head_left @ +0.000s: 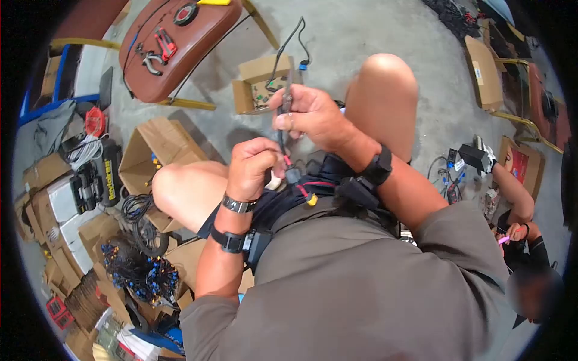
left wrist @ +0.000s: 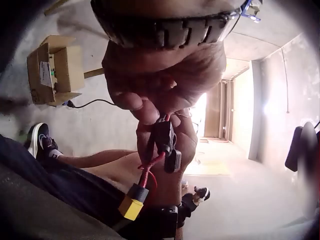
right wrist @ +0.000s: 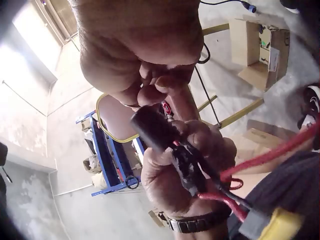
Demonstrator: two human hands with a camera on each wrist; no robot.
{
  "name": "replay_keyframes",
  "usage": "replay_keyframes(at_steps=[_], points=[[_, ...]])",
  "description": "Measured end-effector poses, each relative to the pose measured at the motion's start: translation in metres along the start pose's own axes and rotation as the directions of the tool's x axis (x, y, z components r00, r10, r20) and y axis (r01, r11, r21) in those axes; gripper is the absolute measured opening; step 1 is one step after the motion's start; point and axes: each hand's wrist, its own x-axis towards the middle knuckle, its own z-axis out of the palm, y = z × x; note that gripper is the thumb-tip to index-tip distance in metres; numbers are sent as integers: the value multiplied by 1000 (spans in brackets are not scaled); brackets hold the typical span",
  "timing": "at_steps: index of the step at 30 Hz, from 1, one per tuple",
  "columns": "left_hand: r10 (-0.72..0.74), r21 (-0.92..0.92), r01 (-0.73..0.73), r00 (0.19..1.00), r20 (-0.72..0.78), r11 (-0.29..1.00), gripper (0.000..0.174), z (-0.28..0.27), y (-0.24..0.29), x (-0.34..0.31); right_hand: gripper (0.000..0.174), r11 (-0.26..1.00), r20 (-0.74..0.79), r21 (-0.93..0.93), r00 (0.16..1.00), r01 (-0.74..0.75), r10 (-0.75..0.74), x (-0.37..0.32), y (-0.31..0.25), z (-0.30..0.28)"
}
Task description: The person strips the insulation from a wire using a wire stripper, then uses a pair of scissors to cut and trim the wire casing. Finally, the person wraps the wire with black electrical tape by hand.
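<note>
Nearest my head cam: the wearer's grey-brown shirt [head_left: 349, 289], filling the lower frame. Just past it, a red-and-black lead [left wrist: 158, 161] sits betw. the hands, above the lap, its yellow plug [head_left: 311, 199] hanging at the near end. L hand [head_left: 250, 168] has thumb + fingers clamped on the lead, just above a dark block [head_left: 292, 175]. R hand [head_left: 313, 117] is farther up, fingers curled, pinching what looks like the lead's dark upper stretch; can't tell what the grey tip poking past them is. Beyond, on the floor: open carton [head_left: 244, 99] w/ small green bits, blue-ended plug [head_left: 303, 65] nr it. Upper L, brown seat [head_left: 141, 81] w/ red-handled pliers [head_left: 164, 43] + tape roll [head_left: 185, 14]. Far R, another person [head_left: 521, 210] grips a pink item.
</note>
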Motion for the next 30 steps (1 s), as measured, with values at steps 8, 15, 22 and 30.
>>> replay_keyframes(at_steps=[8,15,22,30], points=[[44,114,-32,994,-102,993,11,8,7,-5,25,994,-82,-9,991,105,-106,6,6,-3],[-23,65,30,995,-101,997,13,5,-1,-5,24,990,-140,-68,981,127,-135,3,9,0],[-3,13,4,998,-60,1000,11,-3,-9,-1,24,989,-61,-74,989,131,-136,2,8,-6],[91,-111,-122,965,-246,986,12,3,-9,6,26,989,-147,-42,978,141,-146,2,9,-5]])
